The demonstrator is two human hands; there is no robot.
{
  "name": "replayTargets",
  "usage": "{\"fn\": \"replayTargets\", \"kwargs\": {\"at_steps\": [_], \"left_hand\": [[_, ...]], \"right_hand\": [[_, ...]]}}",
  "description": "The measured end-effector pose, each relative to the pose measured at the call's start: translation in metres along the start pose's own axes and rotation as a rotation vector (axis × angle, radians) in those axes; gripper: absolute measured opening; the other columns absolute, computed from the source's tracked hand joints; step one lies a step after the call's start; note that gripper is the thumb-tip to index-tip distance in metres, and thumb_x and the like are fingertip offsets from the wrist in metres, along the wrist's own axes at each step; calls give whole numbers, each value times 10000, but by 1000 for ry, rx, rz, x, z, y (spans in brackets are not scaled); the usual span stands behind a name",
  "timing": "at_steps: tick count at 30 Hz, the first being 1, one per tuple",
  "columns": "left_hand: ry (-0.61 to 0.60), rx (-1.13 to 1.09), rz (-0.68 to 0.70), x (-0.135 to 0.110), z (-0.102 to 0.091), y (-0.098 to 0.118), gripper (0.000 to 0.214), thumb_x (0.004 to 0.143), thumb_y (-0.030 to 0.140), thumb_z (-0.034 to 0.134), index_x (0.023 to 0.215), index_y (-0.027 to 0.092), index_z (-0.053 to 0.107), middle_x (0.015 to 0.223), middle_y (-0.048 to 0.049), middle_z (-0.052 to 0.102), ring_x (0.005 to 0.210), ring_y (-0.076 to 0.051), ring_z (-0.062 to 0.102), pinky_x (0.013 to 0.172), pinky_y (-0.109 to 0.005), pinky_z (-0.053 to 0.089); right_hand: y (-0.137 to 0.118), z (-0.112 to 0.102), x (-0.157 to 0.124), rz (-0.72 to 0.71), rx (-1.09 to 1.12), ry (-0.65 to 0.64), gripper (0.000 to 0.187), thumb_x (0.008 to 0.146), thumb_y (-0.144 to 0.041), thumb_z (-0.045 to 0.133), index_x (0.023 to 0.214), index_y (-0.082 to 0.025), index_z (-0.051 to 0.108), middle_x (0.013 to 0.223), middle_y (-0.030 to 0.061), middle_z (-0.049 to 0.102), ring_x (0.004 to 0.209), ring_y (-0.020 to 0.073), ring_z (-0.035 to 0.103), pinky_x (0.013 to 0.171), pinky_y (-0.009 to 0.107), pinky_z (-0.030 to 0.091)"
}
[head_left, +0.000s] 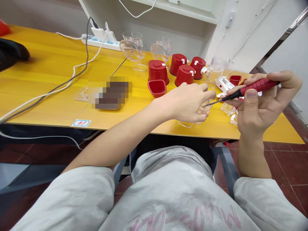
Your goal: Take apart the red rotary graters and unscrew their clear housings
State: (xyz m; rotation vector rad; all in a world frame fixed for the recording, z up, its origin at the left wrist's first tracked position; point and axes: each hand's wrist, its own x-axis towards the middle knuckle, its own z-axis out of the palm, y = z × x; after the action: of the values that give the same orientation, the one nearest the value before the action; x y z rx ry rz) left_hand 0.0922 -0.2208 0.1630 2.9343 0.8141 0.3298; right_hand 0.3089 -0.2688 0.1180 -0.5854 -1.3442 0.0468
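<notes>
My right hand (258, 106) grips a screwdriver (255, 88) with a red and black handle, its thin shaft pointing left. The screwdriver's tip reaches a clear plastic part (206, 107), which my left hand (189, 101) holds with curled fingers just above the table. Below that hand, a clear rim or loop (185, 124) shows near the table edge; whether it belongs to the held part I cannot tell. Near my right hand, small clear plastic pieces (228, 109) lie on the wood. How the tip meets the part is too small to make out.
Several red cups (157, 70) and a small red tray (157, 87) stand behind my left hand. Clear plastic vessels (133, 48) sit farther back. A white device (225, 85) lies at right. Cables (72, 75) run from a power strip (102, 42) across the yellow table (48, 64).
</notes>
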Motion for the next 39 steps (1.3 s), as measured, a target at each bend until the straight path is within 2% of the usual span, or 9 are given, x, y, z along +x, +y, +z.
{"fn": "replayTargets", "kwargs": {"at_steps": [7,12,16,19,23,26,32,36,39], "left_hand": [[18,13,13,0,4,0,583,1052,437,663,1590,214,691,1408,-186,754,1181,-377,770,910,-446,546],[28,25,-1,-1,4,2,574,1066,451,658,1575,186,683,1418,-201,757,1238,-399,765,910,-457,555],[22,1,-15,0,3,3,598,1062,452,688,1600,192,667,1432,-198,762,1271,-416,765,919,-468,571],[7,-25,-34,1,1,4,613,1046,448,723,1604,202,663,1446,-185,769,1290,-412,772,952,-464,577],[26,-50,-64,2,1,5,605,1033,449,742,1579,199,668,1447,-182,777,1267,-396,784,960,-452,575],[34,-58,-73,2,2,5,586,1023,458,766,1541,197,687,1421,-174,782,1236,-385,788,941,-441,569],[57,-22,-87,2,3,9,528,1043,450,735,1503,191,707,1398,-180,783,1216,-388,790,888,-437,546],[54,-25,-91,3,3,10,515,1043,457,753,1481,188,719,1382,-178,783,1206,-386,788,867,-433,541],[61,-38,-83,3,3,8,512,1034,453,783,1470,191,723,1375,-172,783,1201,-380,785,876,-433,548]], "right_hand": [[-1,16,1,-1,-63,95,214,1110,-456,826,1156,-334,657,1161,31,637,1180,236,820,844,378,799],[15,32,1,-107,-3,214,283,1083,-509,781,1096,-329,563,1135,41,530,944,206,666,636,340,666],[28,41,-1,-33,77,237,282,1061,-411,751,1189,-374,502,1140,6,555,712,156,524,653,379,632],[34,39,1,4,178,271,463,951,-445,765,1336,-463,507,1101,-12,574,652,158,459,699,439,662],[25,32,14,297,334,186,268,937,-597,758,1059,-374,672,866,4,507,612,156,355,595,430,566],[8,34,25,424,384,156,555,1017,-761,689,759,-296,529,674,-2,318,548,141,180,461,391,337],[-13,48,32,286,466,93,759,1111,-762,601,762,-238,178,591,-85,68,480,66,-68,429,297,39],[-10,48,31,275,484,129,768,1143,-784,509,726,-239,164,564,-82,25,465,65,-116,420,288,0],[-6,42,33,238,430,51,747,1086,-748,651,709,-256,235,548,-79,56,445,90,-19,418,297,104]]}}
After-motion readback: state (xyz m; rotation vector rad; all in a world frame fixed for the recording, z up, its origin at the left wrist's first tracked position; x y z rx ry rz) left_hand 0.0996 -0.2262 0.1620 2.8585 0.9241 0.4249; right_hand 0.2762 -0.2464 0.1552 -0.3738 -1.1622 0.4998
